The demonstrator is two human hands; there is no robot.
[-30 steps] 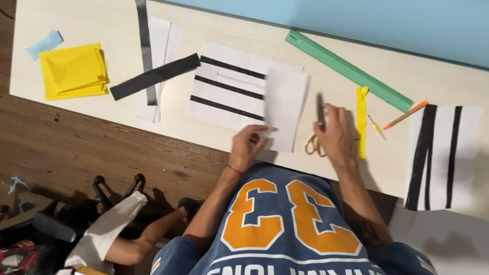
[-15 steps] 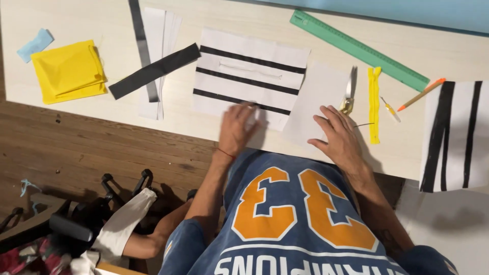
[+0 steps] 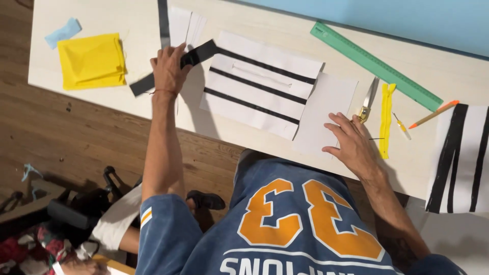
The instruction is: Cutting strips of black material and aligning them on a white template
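My left hand (image 3: 168, 69) reaches out to the left and closes its fingers on a long black fabric strip (image 3: 199, 53) lying on the pale table (image 3: 142, 30). My right hand (image 3: 352, 142) rests flat, fingers spread, on the edge of a plain white sheet (image 3: 326, 109). A white piece with three black stripes (image 3: 260, 84) lies between the two hands. Scissors (image 3: 368, 99) and a yellow zipper (image 3: 386, 118) lie just beyond the right hand.
A green ruler (image 3: 374, 63) lies diagonally at the back right, with an orange pencil (image 3: 433, 114) near it. Folded yellow fabric (image 3: 91, 60) and a light blue scrap (image 3: 62, 31) sit at the far left. Another black-striped white piece (image 3: 461, 158) lies at the right edge.
My left hand has moved from the table's near edge far left and taken hold of the black strip. The right hand has let the scissors lie and settled on the white sheet.
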